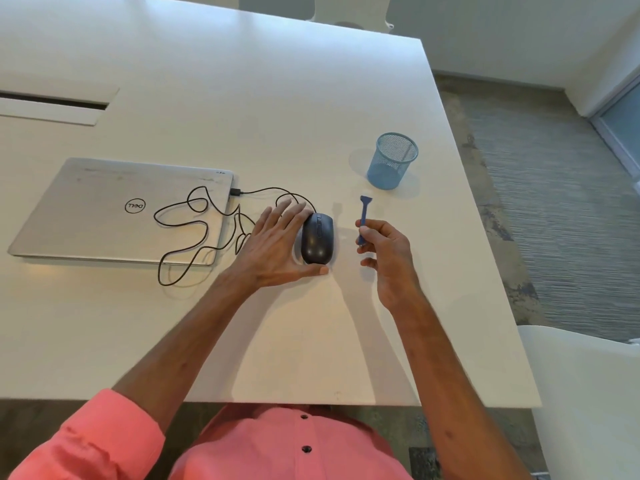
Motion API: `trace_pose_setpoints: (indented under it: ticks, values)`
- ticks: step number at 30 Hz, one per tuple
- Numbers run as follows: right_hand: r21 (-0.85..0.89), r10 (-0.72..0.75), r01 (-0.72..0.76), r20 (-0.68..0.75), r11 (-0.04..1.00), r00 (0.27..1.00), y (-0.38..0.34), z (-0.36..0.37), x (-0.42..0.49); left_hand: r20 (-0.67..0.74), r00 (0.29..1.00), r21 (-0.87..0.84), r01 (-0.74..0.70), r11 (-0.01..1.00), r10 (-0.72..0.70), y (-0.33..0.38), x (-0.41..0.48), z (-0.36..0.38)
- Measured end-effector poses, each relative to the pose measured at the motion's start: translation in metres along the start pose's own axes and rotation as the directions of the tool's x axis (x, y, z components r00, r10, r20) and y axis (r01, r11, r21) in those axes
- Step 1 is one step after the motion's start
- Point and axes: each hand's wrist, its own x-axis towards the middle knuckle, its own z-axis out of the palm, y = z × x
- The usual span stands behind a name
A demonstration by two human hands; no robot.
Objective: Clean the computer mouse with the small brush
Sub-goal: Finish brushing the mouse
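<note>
Beside the mouse [317, 242], left hand [277, 247] rests; right hand [388, 252] grips brush [363, 216].

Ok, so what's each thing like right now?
Laptop: lid closed, flat on table.
Mouse cable: plugged into laptop, loosely looped.
Computer mouse: on table, left hand against its side.
Small brush: gripped by right hand, off the mouse.
Mesh pen cup: upright, looks empty.

Shirt [277, 448]: coral-pink, button-front, lower centre of frame. Buttons [304, 416]: two visible, small, round, dark. Left sleeve [104, 438]: same coral fabric, bunched above the forearm, lower left. Forearms [194, 341]: both bare.
</note>
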Motion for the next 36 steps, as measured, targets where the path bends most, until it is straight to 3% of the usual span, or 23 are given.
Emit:
trace_pose_setpoints:
  ticks: [14,21,26,36]
  values:
    - [-0.197,-0.049,0.059,0.055,0.979,0.997,-0.004,0.006,0.003,0.059,0.998,-0.007,-0.029,1.0,0.029,0.001,-0.002,0.0]
    - [-0.349,-0.142,0.16,0.077,0.923,0.987,-0.001,0.006,0.016,-0.098,0.995,-0.217,-0.01,0.976,-0.012,0.029,0.008,-0.018]
    - [-0.415,-0.277,0.26,0.02,0.872,0.961,-0.018,0.005,0.043,-0.285,0.958,0.014,0.001,1.0,0.003,0.04,0.046,-0.027]
    - [-0.414,-0.568,0.45,-0.229,0.792,0.79,-0.095,-0.014,0.116,-0.228,0.974,0.099,0.022,0.995,0.002,0.059,0.123,-0.023]
